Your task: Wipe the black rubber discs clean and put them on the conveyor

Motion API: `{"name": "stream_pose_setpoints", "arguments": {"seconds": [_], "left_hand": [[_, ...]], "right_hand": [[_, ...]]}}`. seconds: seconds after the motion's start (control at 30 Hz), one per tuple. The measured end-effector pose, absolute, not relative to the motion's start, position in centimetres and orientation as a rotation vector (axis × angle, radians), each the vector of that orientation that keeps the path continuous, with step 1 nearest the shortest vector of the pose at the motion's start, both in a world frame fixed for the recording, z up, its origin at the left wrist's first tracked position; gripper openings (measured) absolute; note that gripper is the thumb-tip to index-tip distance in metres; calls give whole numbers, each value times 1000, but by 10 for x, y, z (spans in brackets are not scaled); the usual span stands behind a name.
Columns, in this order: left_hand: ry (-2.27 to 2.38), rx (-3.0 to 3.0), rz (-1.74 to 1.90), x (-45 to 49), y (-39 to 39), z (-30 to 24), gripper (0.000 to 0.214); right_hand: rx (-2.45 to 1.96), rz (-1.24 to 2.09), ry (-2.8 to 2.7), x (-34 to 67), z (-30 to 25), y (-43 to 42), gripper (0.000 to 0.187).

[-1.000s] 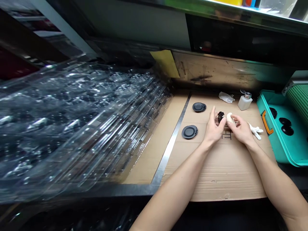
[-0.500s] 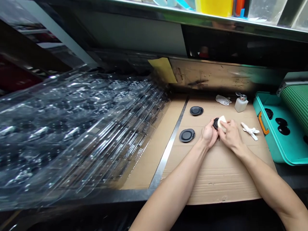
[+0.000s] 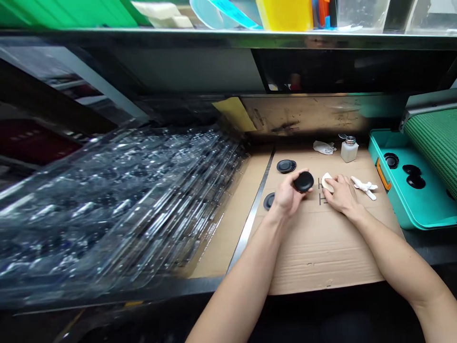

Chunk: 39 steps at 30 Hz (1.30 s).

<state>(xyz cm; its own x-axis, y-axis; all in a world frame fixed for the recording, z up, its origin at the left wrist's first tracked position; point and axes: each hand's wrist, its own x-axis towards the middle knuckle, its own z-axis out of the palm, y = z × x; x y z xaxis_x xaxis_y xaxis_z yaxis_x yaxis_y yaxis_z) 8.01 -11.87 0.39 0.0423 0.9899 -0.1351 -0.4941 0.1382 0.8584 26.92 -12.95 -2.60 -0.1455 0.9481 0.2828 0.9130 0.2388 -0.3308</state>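
My left hand (image 3: pixel 287 196) is closed on a round black plastic part (image 3: pixel 303 182), its smooth, glossy face turned up. To its right, my right hand (image 3: pixel 341 193) grips a white pad (image 3: pixel 326 183) low over the cardboard (image 3: pixel 310 247); I cannot tell if it is a cloth or a sponge. Behind my left hand, a flat black disc part (image 3: pixel 286 166) lies with another one partly under it. Beside my left wrist is a further black disc (image 3: pixel 268 201), half hidden by the hand.
Clear plastic blister trays (image 3: pixel 117 200) are stacked at left. A white dispenser bottle (image 3: pixel 349 149), a crumpled white cloth (image 3: pixel 324 147) and a twisted white cloth (image 3: pixel 364 187) lie around the right hand. At right, a teal bin (image 3: pixel 400 209) with black parts stands under a green conveyor belt (image 3: pixel 437 128).
My hands have come apart. The left has moved left with the black part, now away from the white pad, which stays in my right hand. The camera view has shifted slightly.
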Motion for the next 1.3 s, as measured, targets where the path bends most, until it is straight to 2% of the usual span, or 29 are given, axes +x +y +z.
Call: {"name": "stream_pose_setpoints", "arguments": {"seconds": [0.17,0.3,0.4,0.63,0.73,0.83,0.9,1.1,1.3], "left_hand": [[1359,1013,1281,3,-122,26,33],[1688,1318,863,-40,-118,23,33],[1780,1491,626,-43,-112,16,29],[1806,1565,467,-24,-102,9,31],[1773,1567,429,-26,-109,14,45],[1684,1695,365,-31,-116,19,76],[1606,1915,263,-32,-118,20,89],[1577,2260,2,-31,-116,14,69],[1743,2243,-33,-26,-116,13,65]], "right_hand": [[-1705,152,-2122,269,-30,-128,30],[-1691,128,-2129,270,-31,-127,27],[-1689,121,-2131,269,-32,-127,26],[-1707,129,-2136,270,-32,-127,28],[-1715,143,-2154,269,-31,-128,30],[-1724,164,-2163,269,-29,-129,31],[-1736,179,-2168,269,-28,-130,32],[-1747,208,-2187,269,-27,-130,34],[-1731,198,-2180,269,-29,-129,33]]}}
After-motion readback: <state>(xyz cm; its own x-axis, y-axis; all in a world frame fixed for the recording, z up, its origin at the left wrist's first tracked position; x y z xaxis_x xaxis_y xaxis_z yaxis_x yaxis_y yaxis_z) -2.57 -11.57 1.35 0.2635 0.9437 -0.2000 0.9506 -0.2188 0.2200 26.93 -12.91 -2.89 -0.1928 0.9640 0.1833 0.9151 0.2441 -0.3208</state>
